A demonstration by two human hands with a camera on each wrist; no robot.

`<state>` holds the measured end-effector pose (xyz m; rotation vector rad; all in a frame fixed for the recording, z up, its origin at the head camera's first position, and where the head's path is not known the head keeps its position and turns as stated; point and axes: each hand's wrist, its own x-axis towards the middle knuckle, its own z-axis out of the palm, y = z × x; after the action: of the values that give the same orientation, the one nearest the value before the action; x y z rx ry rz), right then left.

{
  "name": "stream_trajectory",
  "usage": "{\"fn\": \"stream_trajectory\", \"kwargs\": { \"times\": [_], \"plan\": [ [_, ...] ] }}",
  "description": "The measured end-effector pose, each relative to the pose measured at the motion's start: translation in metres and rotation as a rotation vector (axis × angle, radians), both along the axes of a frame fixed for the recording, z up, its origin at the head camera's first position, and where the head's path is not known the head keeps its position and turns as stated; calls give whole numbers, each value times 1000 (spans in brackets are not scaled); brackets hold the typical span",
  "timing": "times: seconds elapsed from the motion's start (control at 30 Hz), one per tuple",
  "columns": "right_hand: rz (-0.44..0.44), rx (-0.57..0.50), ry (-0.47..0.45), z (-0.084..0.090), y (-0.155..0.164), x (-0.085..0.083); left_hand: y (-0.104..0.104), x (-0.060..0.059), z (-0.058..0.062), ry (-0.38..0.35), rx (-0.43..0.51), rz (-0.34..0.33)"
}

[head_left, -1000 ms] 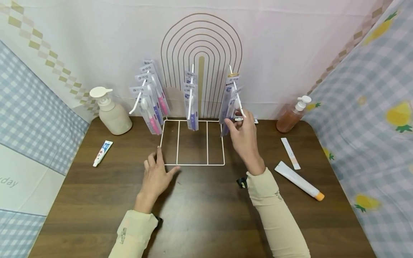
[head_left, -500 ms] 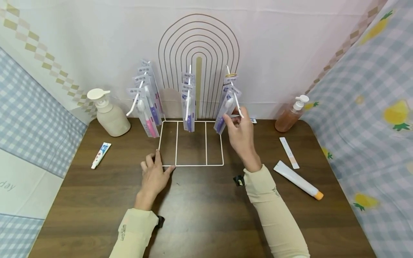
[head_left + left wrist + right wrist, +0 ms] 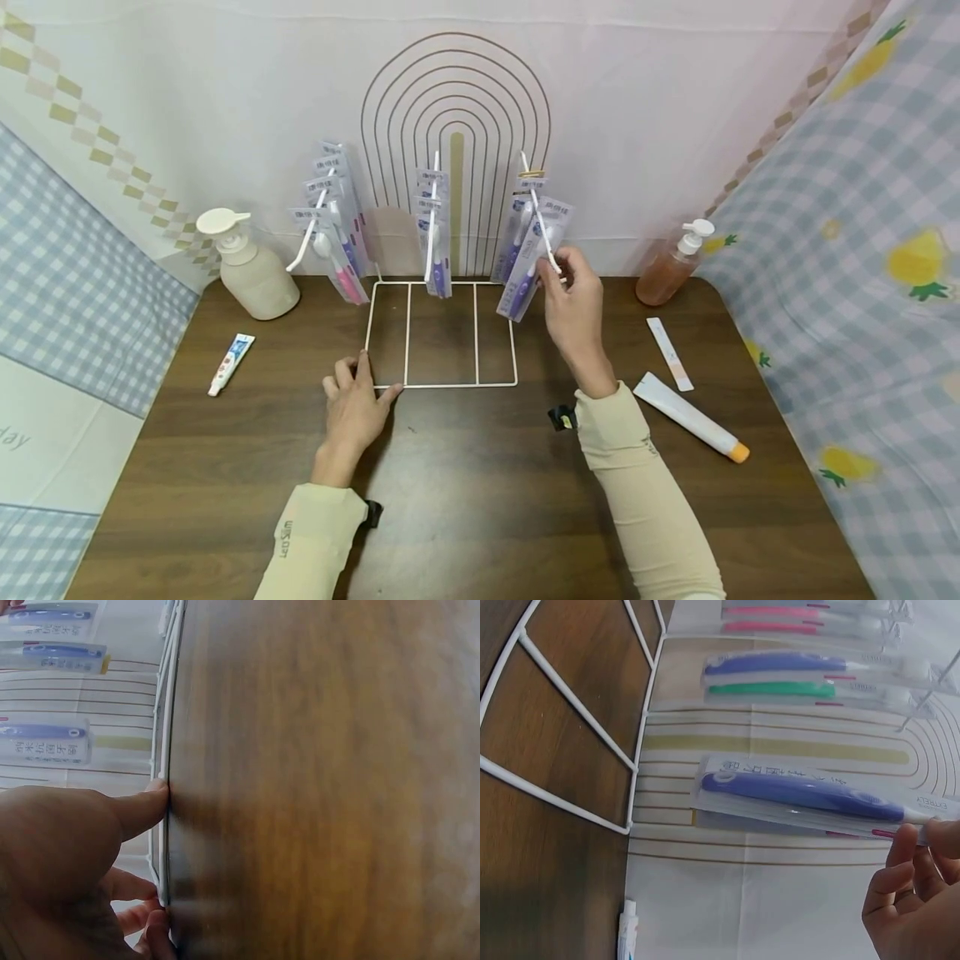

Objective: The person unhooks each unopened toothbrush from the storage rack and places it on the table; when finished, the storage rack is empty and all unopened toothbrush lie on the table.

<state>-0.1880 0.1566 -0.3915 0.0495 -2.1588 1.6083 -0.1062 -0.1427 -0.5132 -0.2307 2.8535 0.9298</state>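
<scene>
Two packaged toothbrushes [image 3: 528, 250] are hanging on the rack's right hook, and the right hand [image 3: 573, 300] is pinching the front one in its grip. Left of that grip, the left hand [image 3: 352, 408] is resting with relaxed fingers on the white wire rack [image 3: 441, 385] at its front-left corner. Three tubes and two pump bottles are lying farther out on the surface [image 3: 480, 500], whose near half is bare.

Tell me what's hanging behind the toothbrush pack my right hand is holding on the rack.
Behind the front toothbrush pack in the right hand's grip, at least one more purple toothbrush pack hangs on the same hook. Anything further back is covered.
</scene>
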Motion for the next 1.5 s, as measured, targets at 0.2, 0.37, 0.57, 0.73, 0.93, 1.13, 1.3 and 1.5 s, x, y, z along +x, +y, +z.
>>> {"fn": "stream_trajectory", "kwargs": {
  "times": [0.2, 0.37, 0.57, 0.73, 0.93, 1.13, 1.3, 1.5],
  "plan": [
    [-11, -25, 7, -4, 12, -3, -1, -1, -6, 46, 22, 11],
    [-32, -11, -56, -19, 26, -8, -2, -2, -8, 31, 28, 9],
    [-69, 69, -229, -51, 40, -13, 0, -2, -2, -6, 2, -5],
    [-36, 115, -384, -103, 56, -31, 1, -1, 0, -28, -8, -9],
    [11, 200, -564, -181, 77, -63, 1, -2, -1, -18, -8, -6],
    [6, 225, -680, -190, 71, -60, 1, -1, -2, -19, -12, -7],
    [-15, 268, -717, -182, 61, -51, -1, 0, -2, -12, -9, -6],
    [-91, 278, -691, -178, 56, -47, 0, -1, -1, -16, -5, -4]
  ]
}}
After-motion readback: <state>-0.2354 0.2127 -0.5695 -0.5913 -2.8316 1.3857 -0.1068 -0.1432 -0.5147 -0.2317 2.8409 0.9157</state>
